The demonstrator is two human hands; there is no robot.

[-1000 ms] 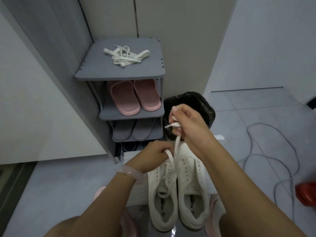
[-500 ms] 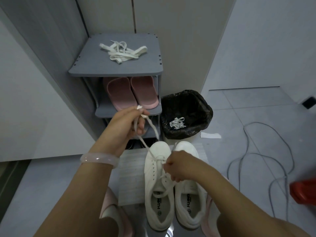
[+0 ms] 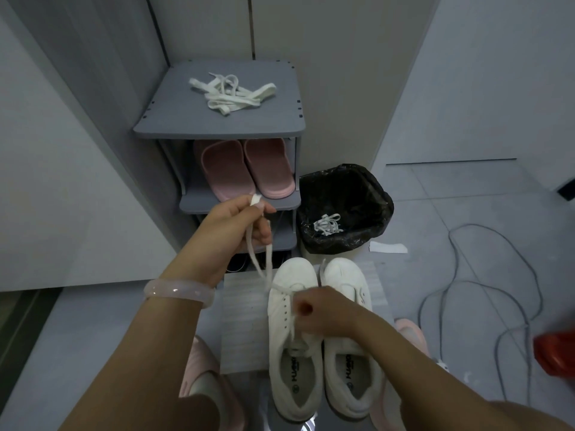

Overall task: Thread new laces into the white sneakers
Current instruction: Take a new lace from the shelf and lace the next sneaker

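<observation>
Left hand pinches the white shoelace, raised toward 11 o'clock; right hand, fingers curled, grips the lace at the left sneaker's eyelets.

Smooth matt white sneakers carry a flat woven cloth lace; the bin liner is crinkled glossy black plastic, the shelf matt grey.

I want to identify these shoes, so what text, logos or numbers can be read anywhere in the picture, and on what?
Left sneaker insole: dark print, about five letters, possibly "HUGO", too blurred to confirm.
Right sneaker insole: the same print, equally blurred.
A round mark sits below each word; unreadable.
White paper slip on the floor: no legible text.
Nothing else carries writing.
</observation>
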